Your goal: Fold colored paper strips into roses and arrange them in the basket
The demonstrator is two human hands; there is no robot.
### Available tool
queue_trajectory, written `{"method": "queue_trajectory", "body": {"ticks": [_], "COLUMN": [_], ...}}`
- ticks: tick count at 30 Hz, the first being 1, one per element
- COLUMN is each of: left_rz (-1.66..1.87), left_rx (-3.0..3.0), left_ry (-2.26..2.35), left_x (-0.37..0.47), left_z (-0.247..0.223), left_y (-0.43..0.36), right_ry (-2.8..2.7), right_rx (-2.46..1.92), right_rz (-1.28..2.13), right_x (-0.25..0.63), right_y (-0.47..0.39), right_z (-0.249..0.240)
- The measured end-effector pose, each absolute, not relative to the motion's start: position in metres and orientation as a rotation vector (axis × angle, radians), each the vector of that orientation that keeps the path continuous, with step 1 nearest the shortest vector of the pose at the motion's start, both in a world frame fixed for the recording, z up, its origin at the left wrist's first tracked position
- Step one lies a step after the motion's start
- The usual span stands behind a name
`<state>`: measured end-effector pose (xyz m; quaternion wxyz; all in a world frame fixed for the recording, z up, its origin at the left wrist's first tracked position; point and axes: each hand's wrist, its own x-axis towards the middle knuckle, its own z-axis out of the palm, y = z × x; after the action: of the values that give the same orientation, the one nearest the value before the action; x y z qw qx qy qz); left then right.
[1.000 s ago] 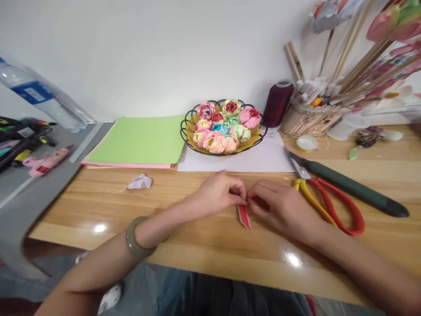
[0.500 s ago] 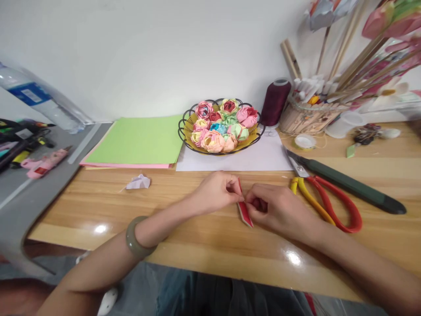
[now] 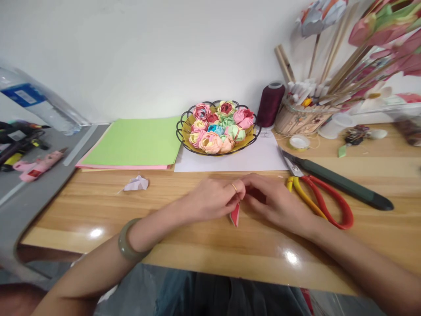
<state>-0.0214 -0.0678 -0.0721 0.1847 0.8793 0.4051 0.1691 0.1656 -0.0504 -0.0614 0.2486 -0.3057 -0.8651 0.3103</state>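
A narrow folded strip of red paper (image 3: 234, 216) with a pale edge pokes out below my fingers, just over the wooden table. My left hand (image 3: 217, 197), with a ring and a bangle on its wrist, is closed on the strip and covers most of it. Close against it, my right hand (image 3: 272, 199) has its fingers bent and pressed together at the strip's upper end. What those right fingertips pinch is hidden behind the left ones.
A basket of paper flowers (image 3: 184, 140) stands behind my hands. Green paper (image 3: 138, 142) lies left, near a crumpled paper scrap (image 3: 136, 183). Right are scissors (image 3: 317, 193), a dark green knife-like tool (image 3: 348, 180), a maroon thread spool (image 3: 270, 104) and a stick-sided holder (image 3: 301, 118).
Both hands have drawn together, fingers now meeting at the top of the red strip. Less of the strip shows. The whole view has shifted slightly.
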Motion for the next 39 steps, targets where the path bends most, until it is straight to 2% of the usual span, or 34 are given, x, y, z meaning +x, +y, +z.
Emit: {"method": "queue_trajectory", "body": {"ticks": [3, 11, 22, 29, 36, 39], "left_rz": [0.457, 0.383, 0.436, 0.675, 0.59, 0.48], "left_rx": [2.593, 2.399, 2.984, 2.423, 2.079, 2.089], "left_ry": [1.055, 1.159, 0.911, 1.093, 1.267, 1.146], "left_x": [-0.022, -0.015, -0.022, -0.027, -0.034, -0.036], "left_z": [-0.074, -0.06, -0.077, -0.069, -0.06, -0.059], "left_y": [-0.068, -0.072, -0.067, -0.064, -0.06, -0.059], "right_ry": [-2.382, -2.406, -2.407, -2.421, -2.469, -2.524], "right_rx": [-0.813, -0.767, -0.79, -0.812, -0.841, -0.831], "right_rz": [0.813, 0.745, 0.752, 0.8, 0.811, 0.83], "right_x": [0.164, 0.169, 0.165, 0.166, 0.167, 0.168], "right_y": [-0.051, -0.047, -0.045, -0.044, -0.045, -0.046], "right_z": [-0.062, -0.07, -0.073, -0.073, -0.068, -0.064]}}
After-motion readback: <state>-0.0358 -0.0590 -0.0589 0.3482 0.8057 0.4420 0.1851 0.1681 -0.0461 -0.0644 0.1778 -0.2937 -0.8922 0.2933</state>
